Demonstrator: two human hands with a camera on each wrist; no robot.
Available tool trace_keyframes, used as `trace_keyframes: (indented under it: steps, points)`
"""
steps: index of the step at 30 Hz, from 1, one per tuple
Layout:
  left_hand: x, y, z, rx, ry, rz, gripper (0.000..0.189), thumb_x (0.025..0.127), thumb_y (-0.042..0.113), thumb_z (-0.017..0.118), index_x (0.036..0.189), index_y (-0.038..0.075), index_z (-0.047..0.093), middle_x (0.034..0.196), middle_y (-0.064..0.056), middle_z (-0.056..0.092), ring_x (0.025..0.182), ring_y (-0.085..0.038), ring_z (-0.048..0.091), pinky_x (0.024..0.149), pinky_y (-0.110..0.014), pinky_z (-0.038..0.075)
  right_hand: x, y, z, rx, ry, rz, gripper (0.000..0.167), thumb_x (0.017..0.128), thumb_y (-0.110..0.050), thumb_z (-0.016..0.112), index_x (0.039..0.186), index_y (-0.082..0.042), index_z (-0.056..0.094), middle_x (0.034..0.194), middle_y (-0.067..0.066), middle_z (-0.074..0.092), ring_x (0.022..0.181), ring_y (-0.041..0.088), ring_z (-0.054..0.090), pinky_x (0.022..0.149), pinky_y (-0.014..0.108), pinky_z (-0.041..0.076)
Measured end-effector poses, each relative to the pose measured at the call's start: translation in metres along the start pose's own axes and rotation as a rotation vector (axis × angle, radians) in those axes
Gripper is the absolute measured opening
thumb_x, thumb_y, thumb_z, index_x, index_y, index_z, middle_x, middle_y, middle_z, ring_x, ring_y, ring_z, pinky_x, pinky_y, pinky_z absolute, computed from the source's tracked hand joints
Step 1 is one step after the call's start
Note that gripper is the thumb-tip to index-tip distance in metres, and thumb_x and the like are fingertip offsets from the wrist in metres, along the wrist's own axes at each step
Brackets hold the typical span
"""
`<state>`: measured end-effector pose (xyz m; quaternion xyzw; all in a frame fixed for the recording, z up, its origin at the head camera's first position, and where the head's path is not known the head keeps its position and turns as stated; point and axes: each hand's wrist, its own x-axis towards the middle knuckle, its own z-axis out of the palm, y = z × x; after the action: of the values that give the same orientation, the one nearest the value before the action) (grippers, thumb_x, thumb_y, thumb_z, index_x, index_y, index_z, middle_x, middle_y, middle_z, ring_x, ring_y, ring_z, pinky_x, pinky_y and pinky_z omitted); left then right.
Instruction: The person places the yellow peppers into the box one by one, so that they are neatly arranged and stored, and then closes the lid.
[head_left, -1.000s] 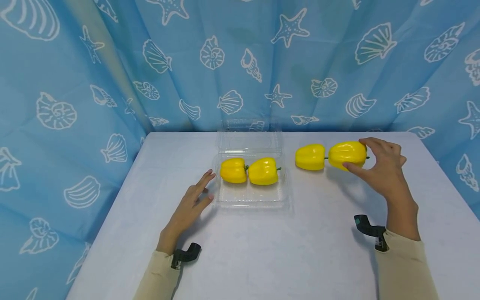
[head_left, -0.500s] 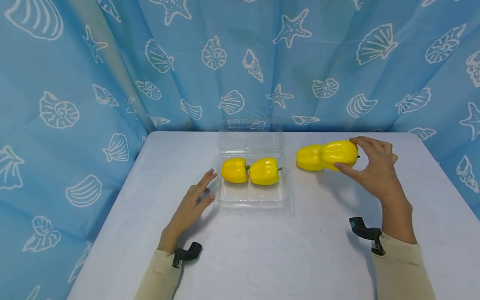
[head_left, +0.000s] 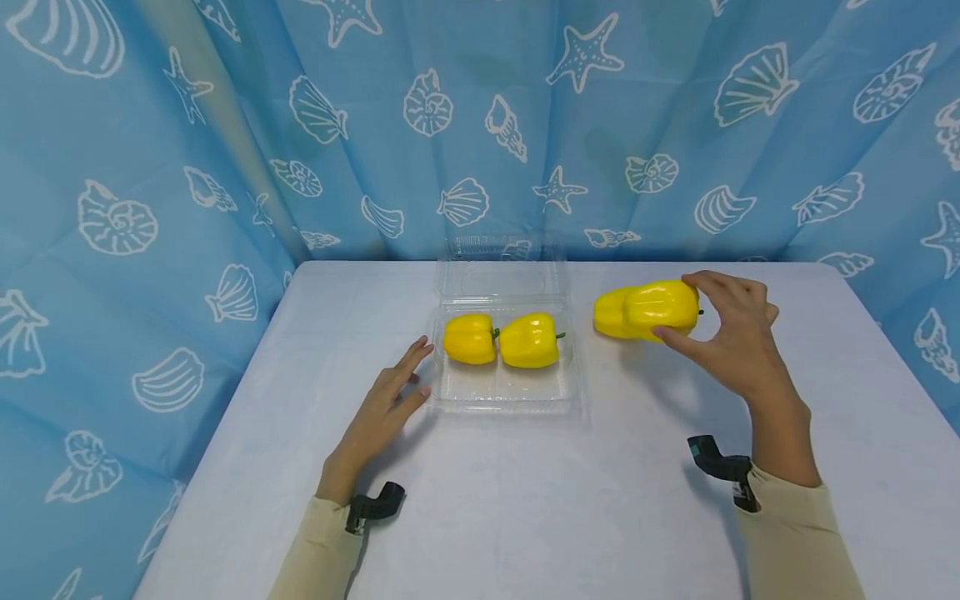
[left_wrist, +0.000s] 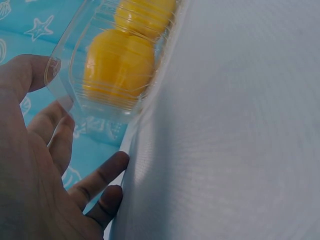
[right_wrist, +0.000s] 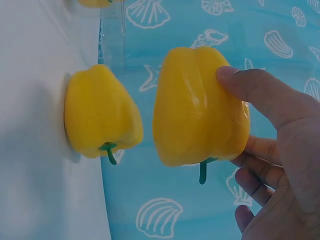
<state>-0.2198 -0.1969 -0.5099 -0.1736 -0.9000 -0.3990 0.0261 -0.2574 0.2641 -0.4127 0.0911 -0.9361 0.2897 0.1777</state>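
Note:
My right hand (head_left: 731, 342) grips a yellow bell pepper (head_left: 663, 307) between thumb and fingers, raised off the table with its green stem towards the hand. A second yellow bell pepper (right_wrist: 101, 112) lies on the table, partly covered by the held one in the head view. Two more yellow bell peppers, a left one (head_left: 469, 339) and a right one (head_left: 529, 341), lie side by side in a clear plastic clamshell box (head_left: 498, 407). My left hand (head_left: 378, 412), fingers spread and fairly straight, touches the box's left edge with its fingertips (left_wrist: 54, 67).
The box's clear lid (head_left: 501, 279) stands tipped back behind it, near the table's far edge. A white cloth covers the table (head_left: 525, 508). Blue curtains (head_left: 480, 125) with shell prints hang behind and to the left.
My right hand has moved left with the bell pepper, which now overlaps much of the one on the table. The left hand and the box have stayed in place.

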Motion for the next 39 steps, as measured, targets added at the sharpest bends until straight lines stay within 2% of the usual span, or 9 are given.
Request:
trace_keyframes:
  steps: [9,16,27,39]
  points:
    - [0.0,0.002,0.0,0.014,0.01,0.01,0.06,0.104,0.029,0.053,0.158,0.031,0.03,0.164,0.014,0.02,0.113,-0.019,0.05,0.087,-0.044,0.041,0.001,-0.011,0.006,0.014,0.006,-0.033,0.074,0.075,-0.026,0.089,0.137,-0.003,0.056,0.143,0.021,0.048,0.13,0.041,0.028,0.094,0.064,0.016]
    - [0.002,0.001,0.001,0.002,0.001,-0.004,0.059,0.104,0.032,0.053,0.158,0.034,0.03,0.163,0.02,0.018,0.114,-0.018,0.049,0.089,-0.045,0.04,0.0,-0.022,0.01,0.026,0.005,-0.053,0.074,0.075,-0.026,0.089,0.136,-0.002,0.056,0.143,0.021,0.048,0.129,0.04,0.029,0.092,0.063,0.016]
    - [0.002,-0.001,0.001,0.0,0.002,0.001,0.059,0.103,0.034,0.053,0.158,0.033,0.03,0.163,0.019,0.019,0.115,-0.018,0.051,0.087,-0.043,0.042,-0.002,-0.036,0.019,0.063,0.012,-0.116,0.072,0.074,-0.026,0.089,0.134,-0.003,0.058,0.14,0.019,0.05,0.125,0.039,0.031,0.09,0.062,0.016]
    - [0.001,0.0,0.0,0.005,0.004,0.0,0.059,0.104,0.033,0.053,0.158,0.032,0.031,0.164,0.018,0.019,0.115,-0.019,0.051,0.087,-0.043,0.041,-0.003,-0.051,0.029,0.087,-0.011,-0.132,0.07,0.076,-0.031,0.089,0.134,-0.005,0.059,0.139,0.014,0.051,0.126,0.036,0.031,0.088,0.058,0.017]
